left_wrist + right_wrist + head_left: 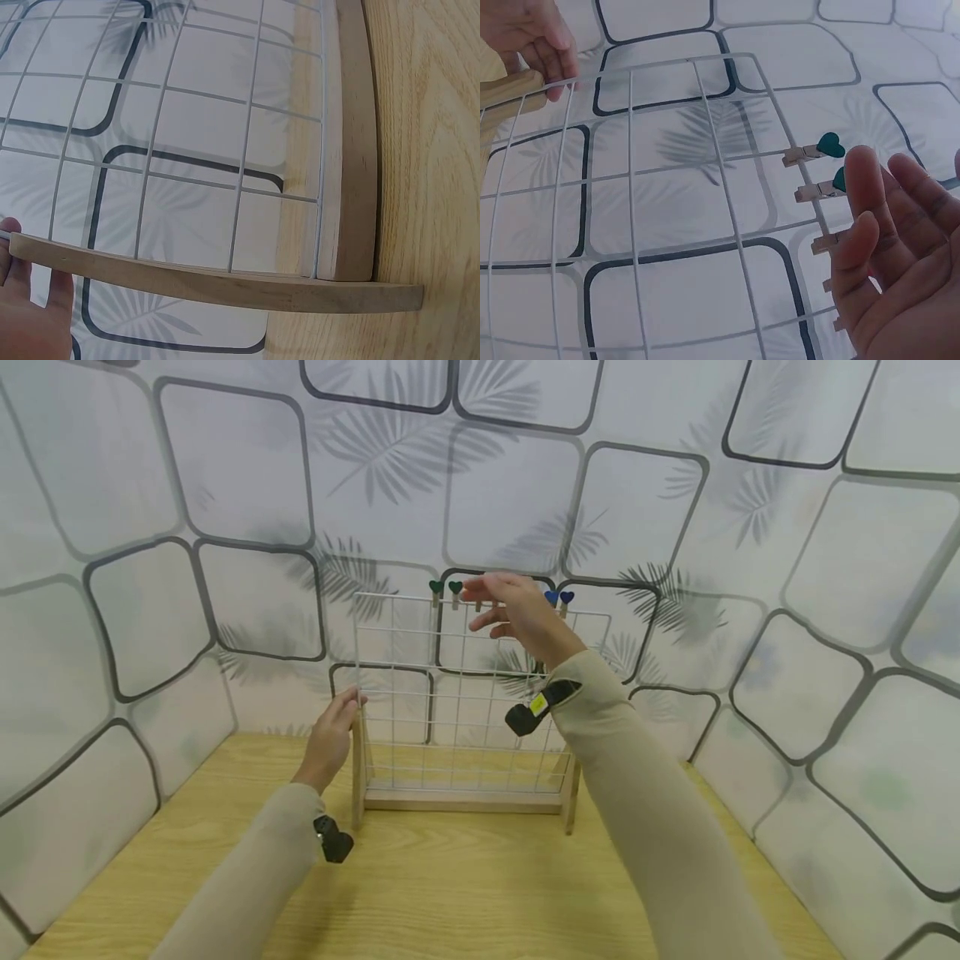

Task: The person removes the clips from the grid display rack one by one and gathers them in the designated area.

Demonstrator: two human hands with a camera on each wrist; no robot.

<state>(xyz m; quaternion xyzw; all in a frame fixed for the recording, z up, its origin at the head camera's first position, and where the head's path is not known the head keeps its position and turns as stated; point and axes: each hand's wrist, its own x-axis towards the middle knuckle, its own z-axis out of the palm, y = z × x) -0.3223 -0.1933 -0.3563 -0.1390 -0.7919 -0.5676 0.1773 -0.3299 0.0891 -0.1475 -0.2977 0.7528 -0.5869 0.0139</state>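
Note:
A white wire grid rack (465,693) stands upright on wooden legs. My left hand (330,739) grips its left side, just at the top of the wooden leg (225,289); in the left wrist view its fingers show on both sides of the wire. Small wooden clothespins with hearts sit along the top wire, among them a green-heart clothespin (810,154) and a blue-heart clothespin (566,600). Beside this row is my right hand (907,277), its thumb and fingers apart with nothing seen between them. It partly hides several middle clothespins.
The rack stands on a yellow wood-grain table (450,877). Behind and at both sides rises a pale wall (517,493) patterned with rounded squares and leaves. A wooden crossbar (465,802) joins the rack's legs at the bottom.

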